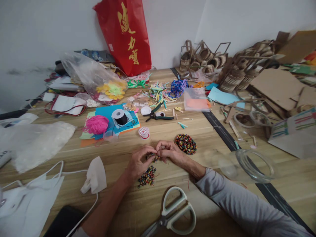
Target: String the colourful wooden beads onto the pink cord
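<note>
My left hand (142,162) and my right hand (171,152) meet at the fingertips above the table, both closed in a pinch. Between them is a short string of small coloured beads (155,158), partly hidden by the fingers. Just below my left hand lies a loose pile of multicoloured beads (147,176). A flat coil of strung beads (185,144) rests beyond my right wrist. Behind the hands stands a small spool (144,132) with a red and white top. Large scissors (178,212) with pale handles lie nearest to me.
Behind are pliers (158,116), a black thread spool (119,116), pink yarn (96,124) and coloured paper cuttings (159,92). A clear plastic ring-shaped container (256,166) lies right. A white cable (85,214), crumpled tissue (95,176) and dark phone-like object (65,221) lie left.
</note>
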`<state>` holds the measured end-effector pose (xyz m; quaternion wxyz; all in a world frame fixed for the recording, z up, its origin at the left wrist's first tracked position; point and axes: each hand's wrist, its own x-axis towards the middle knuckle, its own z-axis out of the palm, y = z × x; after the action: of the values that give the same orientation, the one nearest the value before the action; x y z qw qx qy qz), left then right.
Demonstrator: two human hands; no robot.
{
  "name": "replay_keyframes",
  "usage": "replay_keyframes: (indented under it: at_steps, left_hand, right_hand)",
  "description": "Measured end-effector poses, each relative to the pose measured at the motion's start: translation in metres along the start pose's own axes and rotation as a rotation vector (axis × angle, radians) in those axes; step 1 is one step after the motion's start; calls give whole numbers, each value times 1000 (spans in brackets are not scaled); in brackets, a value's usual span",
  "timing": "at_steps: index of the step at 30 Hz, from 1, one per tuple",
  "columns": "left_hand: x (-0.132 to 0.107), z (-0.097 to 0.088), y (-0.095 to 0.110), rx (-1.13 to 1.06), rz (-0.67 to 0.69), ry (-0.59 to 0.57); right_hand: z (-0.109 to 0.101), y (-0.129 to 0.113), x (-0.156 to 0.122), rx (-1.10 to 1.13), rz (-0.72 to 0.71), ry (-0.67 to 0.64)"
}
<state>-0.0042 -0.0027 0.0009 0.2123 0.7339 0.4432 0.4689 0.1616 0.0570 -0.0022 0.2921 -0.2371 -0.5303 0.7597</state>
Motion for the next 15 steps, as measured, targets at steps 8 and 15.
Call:
replay_keyframes:
  at_steps: [8, 15]
  left_hand:
    - [2, 3, 6, 44, 38, 49]
    - [1, 2, 4, -5, 0, 48]
  right_hand:
    - [-1, 4, 1, 5, -2, -24]
    - [0, 3, 2, 17, 2, -26]
